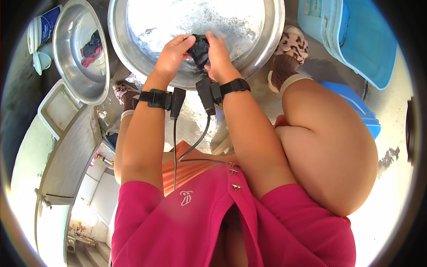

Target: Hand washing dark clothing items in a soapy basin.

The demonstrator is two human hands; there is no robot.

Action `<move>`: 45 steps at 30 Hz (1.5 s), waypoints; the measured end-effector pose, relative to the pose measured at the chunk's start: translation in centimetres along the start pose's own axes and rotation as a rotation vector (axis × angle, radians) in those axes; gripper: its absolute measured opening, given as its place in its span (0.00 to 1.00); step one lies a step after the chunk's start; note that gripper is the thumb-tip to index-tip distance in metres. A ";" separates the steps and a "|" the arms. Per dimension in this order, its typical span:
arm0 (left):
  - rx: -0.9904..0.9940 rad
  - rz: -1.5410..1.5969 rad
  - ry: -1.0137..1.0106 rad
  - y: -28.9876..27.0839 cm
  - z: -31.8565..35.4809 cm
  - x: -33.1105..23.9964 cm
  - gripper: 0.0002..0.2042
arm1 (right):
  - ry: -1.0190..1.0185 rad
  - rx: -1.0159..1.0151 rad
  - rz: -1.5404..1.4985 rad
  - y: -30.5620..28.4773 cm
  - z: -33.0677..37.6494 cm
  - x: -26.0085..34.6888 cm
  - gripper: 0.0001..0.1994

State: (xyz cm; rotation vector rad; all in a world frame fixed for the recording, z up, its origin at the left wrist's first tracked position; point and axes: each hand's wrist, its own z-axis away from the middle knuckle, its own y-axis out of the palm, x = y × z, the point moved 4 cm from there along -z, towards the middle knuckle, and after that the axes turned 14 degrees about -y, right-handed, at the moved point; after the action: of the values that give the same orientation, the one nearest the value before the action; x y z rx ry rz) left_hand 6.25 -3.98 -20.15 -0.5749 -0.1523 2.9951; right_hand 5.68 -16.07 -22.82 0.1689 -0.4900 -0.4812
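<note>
Between my two hands is a small dark, wet-looking cloth [199, 50], bunched up over the near part of a large round metal basin [116, 33]. My left hand [173, 54] grips its left side, thumb laid along the top. On the other side my right hand [218, 55] closes on the cloth with its fingers. Bright, sudsy-looking water [178, 20] fills the basin below. Each wrist wears a black strap with a small box and a cable. What kind of cloth it is, I cannot tell.
At the left stands a smaller metal basin [75, 31] holding dark and reddish cloths [91, 49]. Nearby are a white-and-blue bucket [43, 29], a pale green scoop [41, 62] and a shallow tray [53, 104]. A large light-blue tub [369, 53] and a blue plastic piece [353, 104] lie right.
</note>
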 end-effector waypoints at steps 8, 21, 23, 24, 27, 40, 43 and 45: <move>-0.621 -0.547 0.857 0.9 3.2 -1.1 0.13 | 0.040 0.263 -0.416 3.7 0.2 -0.4 0.15; -0.560 -0.687 0.655 1.7 4.0 -1.0 0.16 | 0.038 0.243 -0.349 3.3 0.9 -0.1 0.18; -0.570 -0.822 0.527 1.8 4.1 -1.3 0.17 | -0.058 0.100 -0.236 3.1 1.6 0.6 0.14; -0.569 -0.822 0.528 1.8 4.2 -1.6 0.17 | -0.059 0.098 -0.236 3.1 1.5 0.6 0.14; -0.539 -0.768 0.339 1.1 3.5 -1.4 0.19 | -0.103 0.116 0.002 2.9 1.2 0.4 0.12; -0.392 -0.993 0.301 1.4 -1.7 4.7 0.20 | -0.020 -0.184 0.090 -0.3 -0.3 -0.9 0.25; -0.378 -1.013 0.251 1.1 -2.1 3.3 0.17 | -0.001 -0.245 0.121 -0.8 -0.7 -1.3 0.25; -0.439 -0.947 0.183 0.1 -1.8 2.2 0.15 | -0.002 -0.247 0.125 -0.7 -0.4 -1.1 0.25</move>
State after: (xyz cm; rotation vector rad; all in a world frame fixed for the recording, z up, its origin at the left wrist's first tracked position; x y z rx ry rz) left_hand 4.90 -3.75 -22.60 -0.5808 -0.8153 1.9794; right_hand 4.70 -16.16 -23.81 -0.0991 -0.4363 -0.4155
